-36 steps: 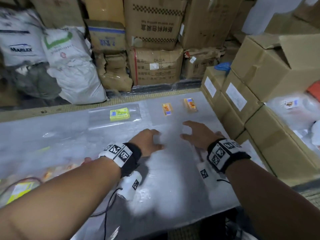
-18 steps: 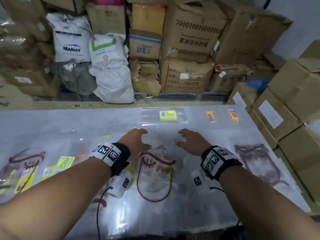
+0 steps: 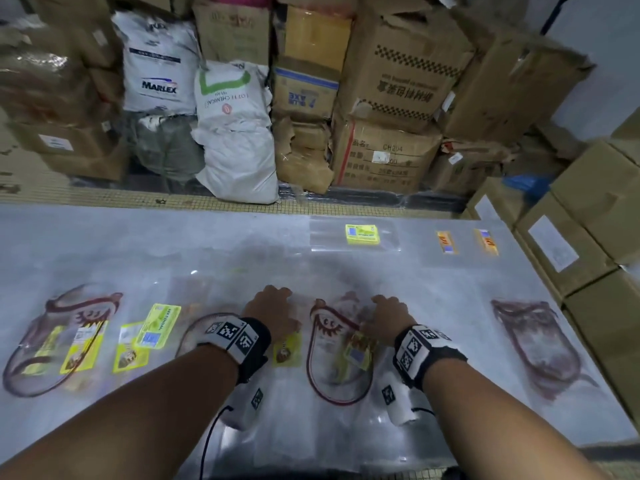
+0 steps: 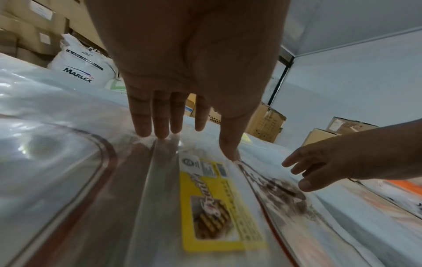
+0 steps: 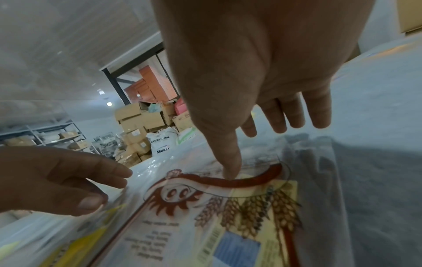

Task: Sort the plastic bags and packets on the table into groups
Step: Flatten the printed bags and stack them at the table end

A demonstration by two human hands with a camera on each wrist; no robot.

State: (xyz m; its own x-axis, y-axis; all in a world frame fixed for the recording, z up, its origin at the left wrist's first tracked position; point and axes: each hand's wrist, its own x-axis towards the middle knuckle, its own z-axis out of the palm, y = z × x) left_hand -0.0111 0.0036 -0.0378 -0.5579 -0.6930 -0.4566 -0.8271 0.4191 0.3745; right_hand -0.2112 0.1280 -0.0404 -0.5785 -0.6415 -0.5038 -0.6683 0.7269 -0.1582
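Both hands press flat on the surface (image 3: 104,244), fingers straight and spread: left hand (image 3: 272,311) just left of the printed bag (image 3: 337,368), right hand (image 3: 389,318) on its top edge. 1 yellow-labelled packet (image 3: 360,234) lies well beyond the bag.

table (image 3: 104,244) grey | on it: printed clear bags (image 3: 341,344), yellow-labelled packets (image 3: 157,325)

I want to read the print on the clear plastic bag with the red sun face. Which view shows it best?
The right wrist view: the clear plastic bag with the red sun face fills it, close. The head view shows it whole but small; the left wrist view only a blurred edge.
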